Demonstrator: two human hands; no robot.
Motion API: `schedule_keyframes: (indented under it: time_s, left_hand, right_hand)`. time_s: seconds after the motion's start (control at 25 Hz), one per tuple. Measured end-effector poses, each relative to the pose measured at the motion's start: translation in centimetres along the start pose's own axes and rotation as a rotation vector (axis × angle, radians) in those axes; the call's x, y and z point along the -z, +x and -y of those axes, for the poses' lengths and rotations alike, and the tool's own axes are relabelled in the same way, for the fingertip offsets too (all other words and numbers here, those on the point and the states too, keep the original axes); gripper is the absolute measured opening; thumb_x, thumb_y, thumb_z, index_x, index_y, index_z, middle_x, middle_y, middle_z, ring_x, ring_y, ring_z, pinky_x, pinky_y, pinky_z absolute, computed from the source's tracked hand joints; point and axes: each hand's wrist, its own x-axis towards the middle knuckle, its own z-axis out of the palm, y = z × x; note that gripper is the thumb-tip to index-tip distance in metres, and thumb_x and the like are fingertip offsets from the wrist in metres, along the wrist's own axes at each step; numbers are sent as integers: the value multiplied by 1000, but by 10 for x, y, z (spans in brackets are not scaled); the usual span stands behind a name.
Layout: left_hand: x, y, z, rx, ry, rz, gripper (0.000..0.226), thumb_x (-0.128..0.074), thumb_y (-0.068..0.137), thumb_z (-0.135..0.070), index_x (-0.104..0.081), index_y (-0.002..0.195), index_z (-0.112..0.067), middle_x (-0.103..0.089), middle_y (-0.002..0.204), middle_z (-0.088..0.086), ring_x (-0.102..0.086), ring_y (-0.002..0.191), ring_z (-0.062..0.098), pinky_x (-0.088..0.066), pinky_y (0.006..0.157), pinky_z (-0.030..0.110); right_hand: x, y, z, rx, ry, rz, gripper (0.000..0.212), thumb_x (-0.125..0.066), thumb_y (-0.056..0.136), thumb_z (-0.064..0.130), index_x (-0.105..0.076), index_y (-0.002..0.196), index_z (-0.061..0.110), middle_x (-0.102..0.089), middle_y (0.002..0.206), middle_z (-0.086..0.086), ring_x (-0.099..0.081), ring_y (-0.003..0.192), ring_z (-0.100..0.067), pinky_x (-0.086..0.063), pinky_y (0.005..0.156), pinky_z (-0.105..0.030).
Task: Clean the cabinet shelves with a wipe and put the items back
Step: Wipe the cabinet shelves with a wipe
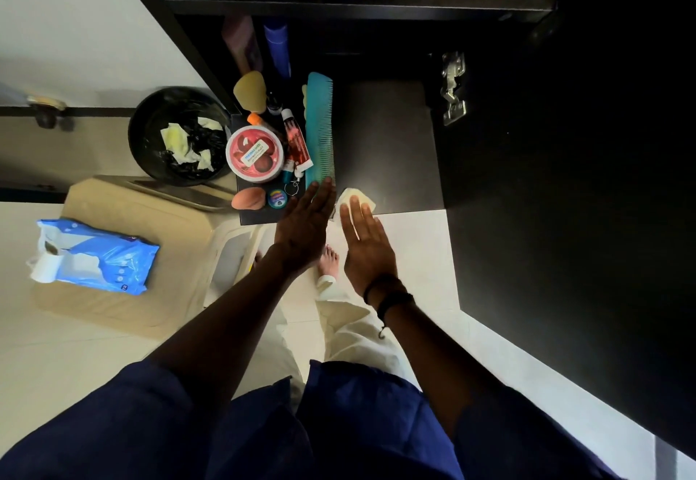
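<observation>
The right hand (367,244) lies flat, fingers spread, pressing a pale folded wipe (357,199) onto the near edge of the dark cabinet shelf (391,148); only its fingertips cover the wipe, nothing is clenched. The left hand (307,221) is open too, fingers straight and together, its tips touching the near end of a teal comb (320,129) that lies lengthwise on the shelf. The right half of the shelf is bare. Left of the comb the items crowd together: a round red-lidded tub (255,154), a red tube (295,139), a small blue tin (278,198) and an orange-brown sponge (247,198) at the near edge, a yellowish sponge (249,92) and a blue bottle (278,48) farther back. Left of the cabinet stands a black bin (177,133) with crumpled wipes inside. Nearer, a blue pack of wipes (98,255) rests on a beige surface (124,302). A metal hinge (454,88) shows on the right side of the cabinet
</observation>
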Motion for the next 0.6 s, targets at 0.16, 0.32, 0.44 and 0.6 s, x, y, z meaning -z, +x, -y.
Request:
schedule_keyframes:
  time_s: [0.16,0.32,0.44,0.6]
  left_hand:
    - [-3,0,0,2,39,2,71,-41,94,0,-4,153,-16,3,161,2,5,148,23,-10,121,42]
    - [-6,1,0,7,19,-10,71,-42,94,1,-7,153,-15,0,161,2,3,148,23,-12,121,42]
    - [-6,0,1,-1,19,-8,71,-43,94,0,-7,153,-15,0,161,2,4,148,22,-13,120,43]
    - [-4,0,1,-6,0,-15,72,-46,93,2,-9,152,-15,-3,161,3,2,148,23,-14,120,44]
  right_hand:
    - [2,-21,-26,-54,22,-12,88,21,90,42,-40,142,7,-36,150,-12,-32,139,-33,-26,114,-49]
    - [-2,-16,-25,-90,11,-32,53,-18,95,21,-48,136,6,-41,147,-14,-40,134,-37,-39,106,-53]
    - [-4,-12,-21,-125,47,-68,51,-47,82,16,-51,132,8,-43,146,-13,-47,127,-40,-44,102,-51]
    - [8,-5,-7,-155,67,-133,61,-51,77,20,-47,136,4,-49,139,-19,-47,127,-43,-41,102,-51]
